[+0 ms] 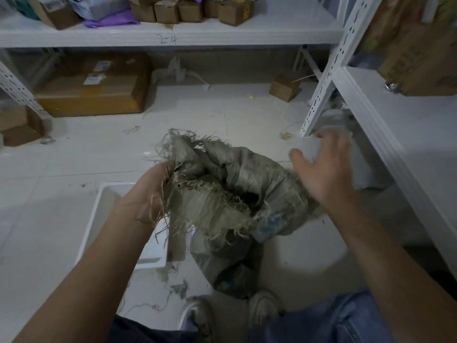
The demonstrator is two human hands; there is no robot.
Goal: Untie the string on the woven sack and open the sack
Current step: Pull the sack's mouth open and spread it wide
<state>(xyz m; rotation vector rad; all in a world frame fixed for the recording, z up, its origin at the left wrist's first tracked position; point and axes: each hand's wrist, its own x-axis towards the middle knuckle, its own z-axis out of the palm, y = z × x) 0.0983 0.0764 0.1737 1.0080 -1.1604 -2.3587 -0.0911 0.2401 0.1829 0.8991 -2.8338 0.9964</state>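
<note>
Over the tiled floor (247, 115), left hand (148, 191) grips the frayed woven sack (222, 194) (mouth open).

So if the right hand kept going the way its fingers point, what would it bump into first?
Probably the foot of the white shelf upright. The right hand is open, its fingers aimed up and away toward that post, clear of the woven sack. Depth is hard to judge here.

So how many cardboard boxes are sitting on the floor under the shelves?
3: a large one under the back shelf at left, a smaller one at the far left edge, and a small one near the right upright. Others may be hidden.
</note>
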